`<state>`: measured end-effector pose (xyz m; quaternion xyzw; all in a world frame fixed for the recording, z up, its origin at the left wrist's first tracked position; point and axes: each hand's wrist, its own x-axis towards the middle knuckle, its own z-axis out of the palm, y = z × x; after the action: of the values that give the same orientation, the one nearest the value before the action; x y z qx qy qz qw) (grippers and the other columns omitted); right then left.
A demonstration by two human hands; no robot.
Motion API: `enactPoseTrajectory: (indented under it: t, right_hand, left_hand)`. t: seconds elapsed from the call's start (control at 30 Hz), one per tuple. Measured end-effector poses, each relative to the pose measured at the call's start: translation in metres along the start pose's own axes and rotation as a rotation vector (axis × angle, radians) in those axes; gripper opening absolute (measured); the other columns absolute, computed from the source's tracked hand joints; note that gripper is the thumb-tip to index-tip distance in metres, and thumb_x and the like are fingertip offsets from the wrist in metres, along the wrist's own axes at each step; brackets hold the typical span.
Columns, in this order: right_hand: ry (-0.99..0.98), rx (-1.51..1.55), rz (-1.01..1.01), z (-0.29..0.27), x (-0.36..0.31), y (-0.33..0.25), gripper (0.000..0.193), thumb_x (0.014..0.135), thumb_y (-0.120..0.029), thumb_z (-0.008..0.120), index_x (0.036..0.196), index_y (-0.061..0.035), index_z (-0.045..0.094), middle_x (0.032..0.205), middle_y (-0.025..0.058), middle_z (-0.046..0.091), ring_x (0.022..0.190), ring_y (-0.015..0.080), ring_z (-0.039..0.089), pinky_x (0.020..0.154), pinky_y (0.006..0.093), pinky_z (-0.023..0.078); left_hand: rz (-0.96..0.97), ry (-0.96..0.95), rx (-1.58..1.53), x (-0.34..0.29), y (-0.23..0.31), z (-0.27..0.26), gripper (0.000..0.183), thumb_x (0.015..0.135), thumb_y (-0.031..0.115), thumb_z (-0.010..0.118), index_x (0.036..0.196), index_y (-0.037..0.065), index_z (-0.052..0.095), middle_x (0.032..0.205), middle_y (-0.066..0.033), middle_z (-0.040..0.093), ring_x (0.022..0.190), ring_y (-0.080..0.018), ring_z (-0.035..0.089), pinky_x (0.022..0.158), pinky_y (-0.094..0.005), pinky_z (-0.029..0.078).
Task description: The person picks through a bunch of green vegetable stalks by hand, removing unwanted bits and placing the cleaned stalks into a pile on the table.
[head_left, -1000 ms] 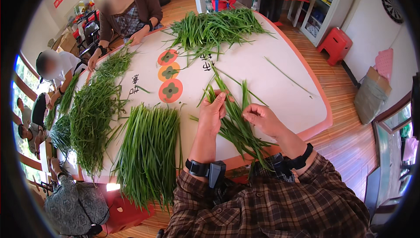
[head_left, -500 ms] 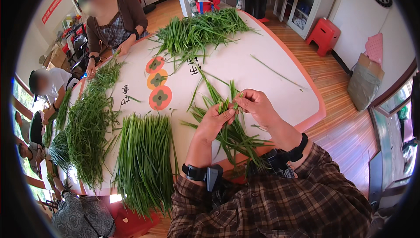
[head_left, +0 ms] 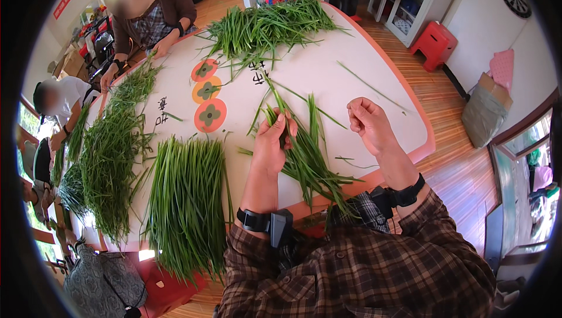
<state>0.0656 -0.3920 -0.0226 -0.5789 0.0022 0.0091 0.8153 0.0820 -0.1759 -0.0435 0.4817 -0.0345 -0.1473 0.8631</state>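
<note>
My left hand (head_left: 272, 139) is closed around a small bunch of green chives (head_left: 270, 115), their pale ends poking up past the thumb. Right of it, my right hand (head_left: 370, 124) is raised over the table with its fingers curled together; whether anything is pinched in them is hidden. Loose chives (head_left: 313, 169) lie between my hands and hang toward the table's near edge. To the left of my left forearm rests a thick, neatly lined-up pile of chives (head_left: 186, 201), overhanging the near edge.
The white table (head_left: 374, 78) has an orange rim. A chive heap (head_left: 272, 25) lies at its far side, and a messier one (head_left: 111, 172) at left. A person (head_left: 155, 19) stands at the far left corner; others sit along the left. A red stool (head_left: 433, 46) stands at right.
My hands were together at the chives and are now apart. The right has moved off to the right; the left has shifted slightly left, still gripping its bunch. The view has shifted slightly.
</note>
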Motion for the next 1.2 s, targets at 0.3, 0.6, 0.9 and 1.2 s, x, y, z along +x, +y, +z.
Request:
enactPoseTrajectory:
  t: [0.3,0.6,0.9,1.2]
  right_hand:
    - [-0.103,-0.227,0.187,-0.015,-0.017,0.035,0.024,0.086,-0.028,0.048,0.083,-0.0053,0.055,0.065,-0.0027,0.045,0.056,0.0046,0.038,0.052,0.0173,0.034]
    - [-0.027,-0.137,0.208,-0.018,-0.02,0.032,0.021,0.087,-0.025,0.047,0.075,-0.0073,0.049,0.065,-0.0024,0.043,0.053,0.0043,0.035,0.05,0.0167,0.032]
    - [-0.094,-0.136,0.119,-0.027,-0.019,0.041,0.021,0.086,-0.025,0.049,0.078,-0.0059,0.053,0.066,-0.0013,0.047,0.055,0.0051,0.039,0.051,0.0185,0.035]
    - [-0.132,0.038,0.028,-0.039,-0.021,0.049,0.02,0.087,-0.024,0.047,0.082,-0.0058,0.054,0.065,-0.0015,0.048,0.054,0.0052,0.039,0.05,0.0179,0.034]
  left_hand:
    - [0.081,0.125,-0.103,0.01,-0.004,-0.009,0.012,0.086,0.027,0.046,0.083,0.015,0.048,0.063,0.0031,0.05,0.053,-0.0062,0.037,0.045,-0.0204,0.026]
    - [0.205,0.06,-0.111,0.01,-0.005,-0.012,0.018,0.089,0.027,0.04,0.086,0.01,0.045,0.055,0.0023,0.033,0.054,-0.01,0.032,0.054,-0.0247,0.029]
    - [0.187,0.224,-0.418,0.012,0.001,-0.007,0.02,0.091,0.029,0.036,0.084,0.012,0.042,0.061,0.0002,0.037,0.059,-0.0141,0.037,0.056,-0.0258,0.033]
    - [0.34,-0.08,-0.606,-0.023,0.041,0.005,0.023,0.092,0.028,0.034,0.08,0.011,0.044,0.056,0.0029,0.027,0.047,-0.0066,0.024,0.044,-0.019,0.022]
